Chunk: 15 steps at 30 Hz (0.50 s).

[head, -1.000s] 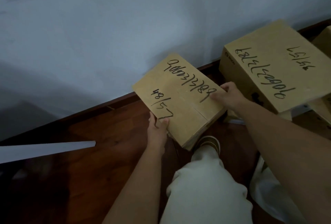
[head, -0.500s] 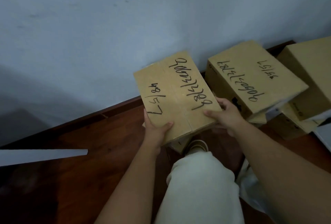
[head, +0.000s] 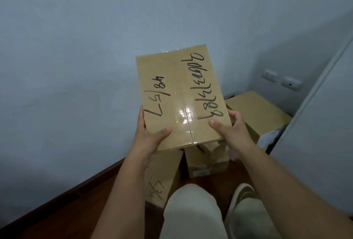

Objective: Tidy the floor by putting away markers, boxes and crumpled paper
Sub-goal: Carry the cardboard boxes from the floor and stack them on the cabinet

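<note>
Both arms out fwd, left hand (head: 148, 135) & right hand (head: 232, 130) gripping, thumbs on top.

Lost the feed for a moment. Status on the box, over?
Both hands, left and right, grip the taped cardboard box, held up. More boxes on the floor directly below. Nothing blocking.

Dim indoor shot, cool bluish cast on the wall (head: 76, 47). Light seems to come from above/behind the camera: bright glare patch on the clear tape (head: 184, 113) down the middle of the box (head: 179, 95). Floor (head: 66, 212) is dark w/ deep shadow at lower left. Wide-angle bend shows at edges, e.g. door edge (head: 313, 93) at right leans. Focus soft overall, some grain; handwriting on box is still legible.
</note>
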{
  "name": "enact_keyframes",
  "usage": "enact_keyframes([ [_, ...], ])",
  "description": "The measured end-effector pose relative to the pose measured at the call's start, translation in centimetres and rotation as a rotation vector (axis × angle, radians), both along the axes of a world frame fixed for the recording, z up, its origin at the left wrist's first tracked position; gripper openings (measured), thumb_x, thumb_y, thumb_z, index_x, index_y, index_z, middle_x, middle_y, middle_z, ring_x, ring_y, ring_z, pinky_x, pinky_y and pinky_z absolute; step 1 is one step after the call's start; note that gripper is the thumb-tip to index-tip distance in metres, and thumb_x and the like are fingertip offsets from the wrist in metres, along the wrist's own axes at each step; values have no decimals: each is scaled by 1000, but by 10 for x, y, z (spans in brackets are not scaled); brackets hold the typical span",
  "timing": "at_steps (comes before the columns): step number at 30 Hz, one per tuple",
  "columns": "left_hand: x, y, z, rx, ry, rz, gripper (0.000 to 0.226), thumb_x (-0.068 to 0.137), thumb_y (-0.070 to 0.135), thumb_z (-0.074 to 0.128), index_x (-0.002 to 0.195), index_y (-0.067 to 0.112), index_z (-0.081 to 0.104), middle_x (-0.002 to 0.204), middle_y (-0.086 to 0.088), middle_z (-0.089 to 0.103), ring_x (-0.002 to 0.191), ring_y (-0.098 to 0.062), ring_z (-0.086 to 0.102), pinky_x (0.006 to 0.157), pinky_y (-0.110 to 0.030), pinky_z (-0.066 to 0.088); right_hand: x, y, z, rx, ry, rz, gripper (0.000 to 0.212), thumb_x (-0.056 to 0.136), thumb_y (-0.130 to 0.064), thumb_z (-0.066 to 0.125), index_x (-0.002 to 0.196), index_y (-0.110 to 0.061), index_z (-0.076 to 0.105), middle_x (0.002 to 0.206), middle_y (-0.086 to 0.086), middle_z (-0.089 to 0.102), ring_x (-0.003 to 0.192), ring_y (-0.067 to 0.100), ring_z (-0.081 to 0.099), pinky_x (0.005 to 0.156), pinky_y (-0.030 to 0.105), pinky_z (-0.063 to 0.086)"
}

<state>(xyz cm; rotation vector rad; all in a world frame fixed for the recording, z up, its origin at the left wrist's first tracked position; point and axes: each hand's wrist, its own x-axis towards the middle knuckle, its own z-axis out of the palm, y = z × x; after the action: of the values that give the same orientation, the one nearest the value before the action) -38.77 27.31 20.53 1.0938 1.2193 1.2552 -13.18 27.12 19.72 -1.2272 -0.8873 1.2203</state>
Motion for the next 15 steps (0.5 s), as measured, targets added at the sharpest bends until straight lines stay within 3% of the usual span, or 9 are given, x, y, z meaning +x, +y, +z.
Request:
enact_keyframes([
  [3, 36, 1, 46, 138, 19, -95, 107, 63, 20, 90, 142, 57, 28, 135, 16, 54, 113, -7, 61, 86, -35, 57, 37, -18, 45, 81, 21, -74, 60, 72, -23, 83, 119, -36, 47, 114, -8, 64, 102, 23, 66, 80, 58, 56],
  [5, 65, 2, 76, 233, -8, -159, 102, 67, 14, 88, 143, 52, 32, 135, 13, 56, 108, -4, 64, 76, -27, 59, 65, -31, 77, 160, 42, -87, 60, 71, -22, 82, 121, -40, 54, 107, -10, 71, 97, 23, 69, 74, 53, 59],
  [7, 97, 1, 106, 307, -2, -207, 102, 68, 17, 87, 144, 53, 29, 135, 15, 56, 114, -10, 61, 85, -35, 58, 91, -46, 110, 238, 17, -120, 65, 74, -21, 79, 130, -40, 53, 108, -9, 72, 98, 21, 69, 73, 47, 60],
  [10, 145, 0, 145, 409, 7, -280, 103, 67, 26, 87, 144, 56, 25, 138, 15, 54, 122, -12, 56, 95, -44, 52, 132, -73, 155, 354, -38, -208, 67, 75, -20, 77, 135, -33, 51, 115, -4, 70, 106, 24, 66, 82, 51, 58],
  [15, 226, 5, 220, 549, -72, -467, 105, 63, 29, 88, 145, 55, 26, 133, 22, 58, 116, -3, 60, 87, -26, 55, 196, -119, 225, 531, -147, -392, 64, 75, -25, 76, 133, -35, 52, 115, -7, 70, 98, 14, 68, 63, 20, 54],
])
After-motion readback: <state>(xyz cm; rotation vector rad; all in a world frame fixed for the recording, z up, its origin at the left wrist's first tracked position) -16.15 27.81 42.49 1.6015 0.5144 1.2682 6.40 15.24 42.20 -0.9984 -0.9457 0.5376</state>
